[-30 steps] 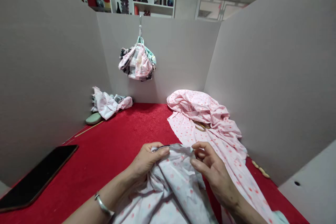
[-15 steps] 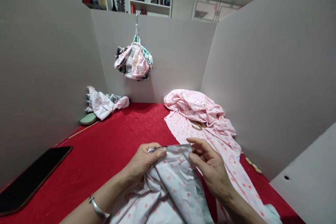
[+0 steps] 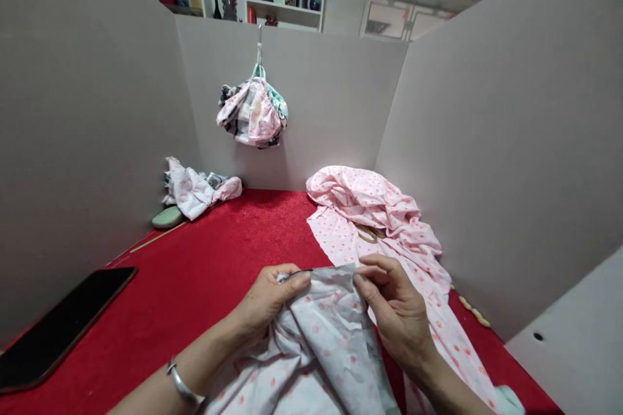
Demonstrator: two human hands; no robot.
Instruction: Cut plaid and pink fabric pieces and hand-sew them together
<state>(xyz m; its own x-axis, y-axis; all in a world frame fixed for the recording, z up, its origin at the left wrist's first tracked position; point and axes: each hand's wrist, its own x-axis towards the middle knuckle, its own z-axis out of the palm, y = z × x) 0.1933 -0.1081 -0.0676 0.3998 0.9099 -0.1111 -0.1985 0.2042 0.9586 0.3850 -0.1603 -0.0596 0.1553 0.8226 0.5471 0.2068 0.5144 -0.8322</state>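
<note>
On my feed, a black tablet [image 3: 63,327] lay at the left edge of the red tabletop [image 3: 204,240]. In the far left corner, a crumpled pale pink cloth [image 3: 195,189] sat just beside a green oval object [image 3: 168,217], and a mixed cloth bundle [image 3: 253,113] hung from a hook on the back wall. Nearer me, the left hand [image 3: 265,301], a silver bangle [image 3: 182,384] at its wrist, was closed on the top edge of a dotted white cloth [image 3: 326,337] — a dark cord [image 3: 296,272] showed at the thumb. The right hand [image 3: 396,308] pinched that same edge. Beyond it, pink dotted fabric [image 3: 363,198] lay heaped along the tabletop's right edge.
</note>
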